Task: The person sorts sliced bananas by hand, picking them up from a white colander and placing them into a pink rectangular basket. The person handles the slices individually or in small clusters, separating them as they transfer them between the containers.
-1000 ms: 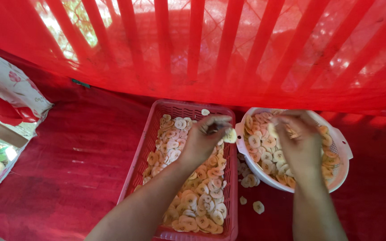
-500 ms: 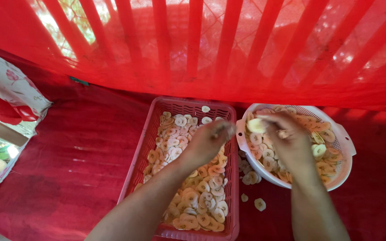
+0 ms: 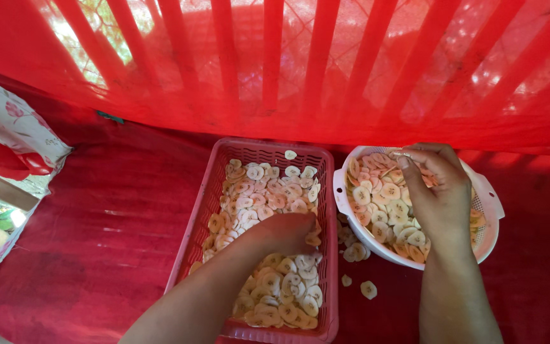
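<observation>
A: What is seen nearest the camera?

B: The left hand (image 3: 286, 232) is pressed palm down into the pale round banana slices (image 3: 268, 248) that are spread in the pink slatted plastic tray (image 3: 206, 216). The fingers are curled into the layer; whether any slice is gripped cannot be told, since the fingertips are hidden among the slices. The hand seems to be laid flat so that the slices can be evened out in a single layer.

A: And the other hand?

B: The right hand (image 3: 437, 191) is held over the white round plastic colander (image 3: 488, 197), just beside the tray. Its fingers are bent and drawn together at the far rim, and a slice or two appears to be pinched at the fingertips, though that is not shown clearly. More slices are heaped in the colander.

A: What is noted between and around them?

B: A few loose slices (image 3: 359, 271) are scattered between tray and colander on the red cloth (image 3: 109, 229) by which the surface is covered.

A: Farther off?

B: A floral-patterned fabric (image 3: 14, 130) is seen at the left edge. Beyond, a wall of vertical slats (image 3: 275, 57) is veiled by red netting, and daylight is let through it.
</observation>
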